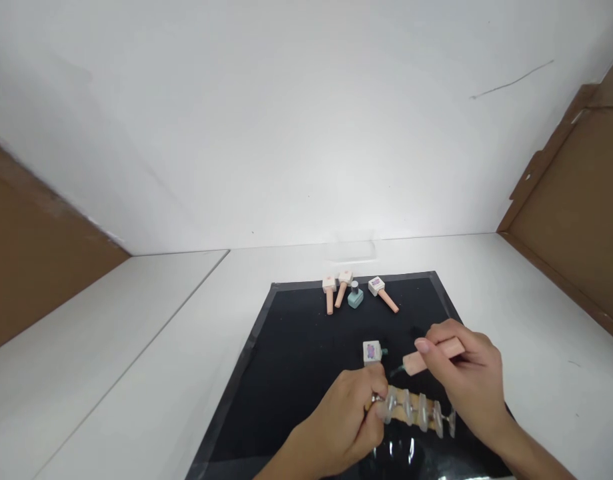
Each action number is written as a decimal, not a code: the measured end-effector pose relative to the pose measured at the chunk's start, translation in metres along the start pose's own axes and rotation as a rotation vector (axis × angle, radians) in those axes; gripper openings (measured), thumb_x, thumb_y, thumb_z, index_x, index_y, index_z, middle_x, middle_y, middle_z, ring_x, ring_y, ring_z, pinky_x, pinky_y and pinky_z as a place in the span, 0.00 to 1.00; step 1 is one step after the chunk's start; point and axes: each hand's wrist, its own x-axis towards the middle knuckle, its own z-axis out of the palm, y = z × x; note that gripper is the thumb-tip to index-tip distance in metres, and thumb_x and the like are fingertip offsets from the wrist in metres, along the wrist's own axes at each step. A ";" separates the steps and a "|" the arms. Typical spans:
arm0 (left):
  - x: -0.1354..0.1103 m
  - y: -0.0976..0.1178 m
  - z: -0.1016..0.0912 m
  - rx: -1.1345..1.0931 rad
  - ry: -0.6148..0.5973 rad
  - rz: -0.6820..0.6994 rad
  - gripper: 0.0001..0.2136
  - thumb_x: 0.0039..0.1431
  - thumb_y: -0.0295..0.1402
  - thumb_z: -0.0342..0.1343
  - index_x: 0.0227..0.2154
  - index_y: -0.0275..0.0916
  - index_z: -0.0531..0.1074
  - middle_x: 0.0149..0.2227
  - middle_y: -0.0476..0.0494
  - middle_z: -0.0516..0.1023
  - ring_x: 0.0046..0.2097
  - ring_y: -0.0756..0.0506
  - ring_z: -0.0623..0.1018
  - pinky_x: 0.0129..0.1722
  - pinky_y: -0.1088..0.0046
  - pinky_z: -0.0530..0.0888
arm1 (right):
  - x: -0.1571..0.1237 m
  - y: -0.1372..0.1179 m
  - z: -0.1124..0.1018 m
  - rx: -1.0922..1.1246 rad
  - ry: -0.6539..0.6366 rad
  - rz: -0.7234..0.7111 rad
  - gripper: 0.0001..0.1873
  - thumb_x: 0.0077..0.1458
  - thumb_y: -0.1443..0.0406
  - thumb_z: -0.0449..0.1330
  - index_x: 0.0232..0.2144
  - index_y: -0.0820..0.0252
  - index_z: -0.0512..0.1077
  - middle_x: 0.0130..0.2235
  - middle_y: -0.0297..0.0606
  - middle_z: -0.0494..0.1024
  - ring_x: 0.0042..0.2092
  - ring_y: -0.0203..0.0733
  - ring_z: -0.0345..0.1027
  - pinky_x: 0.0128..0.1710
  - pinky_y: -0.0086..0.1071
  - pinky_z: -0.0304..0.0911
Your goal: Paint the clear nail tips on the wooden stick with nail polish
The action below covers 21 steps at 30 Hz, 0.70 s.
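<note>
My left hand (349,417) is closed on one end of a practice nail stand (413,409), a tan strip carrying several clear nail tips in a row. Between the thumb and fingers of my right hand (466,370) is a nail polish brush (417,363) by its pink cap. Its dark green-tipped bristles point down to the left, just above the strip and apart from it. Beyond my left fingers lies an uncapped white polish bottle (372,352) with a purple label, its green-stained neck facing right. My left fingers hide the gripped end of the stand.
A black mat (291,360) covers the white table (151,360). At its back lie three white bottles with pink caps (329,300), beside a small teal bottle (355,297). Behind them a clear plastic piece (353,250) rests by the white wall. Brown cardboard panels (576,180) flank both sides.
</note>
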 end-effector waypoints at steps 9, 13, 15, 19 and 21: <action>-0.015 -0.002 0.006 -0.673 -0.018 -0.287 0.11 0.65 0.41 0.35 0.32 0.42 0.56 0.28 0.52 0.57 0.26 0.53 0.57 0.24 0.77 0.60 | 0.003 0.011 -0.005 0.492 -0.125 0.350 0.18 0.47 0.53 0.64 0.19 0.59 0.66 0.15 0.26 0.60 0.16 0.30 0.51 0.14 0.23 0.51; -0.006 0.003 0.006 -0.973 -0.014 -0.395 0.15 0.62 0.48 0.39 0.29 0.42 0.54 0.27 0.54 0.54 0.24 0.55 0.53 0.22 0.79 0.55 | 0.003 0.009 -0.008 0.583 -0.234 0.339 0.18 0.45 0.52 0.65 0.22 0.58 0.66 0.17 0.26 0.60 0.18 0.31 0.53 0.16 0.25 0.53; -0.004 0.005 0.005 -1.030 -0.020 -0.434 0.17 0.60 0.51 0.41 0.28 0.42 0.53 0.27 0.54 0.53 0.23 0.55 0.53 0.22 0.79 0.55 | 0.002 0.006 -0.008 0.538 -0.255 0.278 0.16 0.47 0.53 0.64 0.23 0.58 0.67 0.18 0.27 0.62 0.18 0.31 0.54 0.16 0.24 0.53; -0.001 0.006 0.004 -1.112 -0.076 -0.531 0.19 0.58 0.53 0.44 0.26 0.41 0.53 0.23 0.57 0.52 0.22 0.55 0.51 0.22 0.79 0.54 | 0.001 -0.003 -0.006 0.346 -0.251 0.140 0.16 0.50 0.53 0.62 0.22 0.58 0.67 0.18 0.30 0.68 0.17 0.30 0.54 0.13 0.23 0.53; 0.000 0.006 0.003 -1.140 -0.098 -0.557 0.18 0.58 0.52 0.44 0.27 0.41 0.53 0.22 0.58 0.51 0.22 0.55 0.51 0.22 0.79 0.54 | 0.000 -0.007 -0.005 0.295 -0.239 0.092 0.17 0.50 0.52 0.62 0.21 0.58 0.67 0.18 0.30 0.69 0.16 0.30 0.56 0.13 0.22 0.54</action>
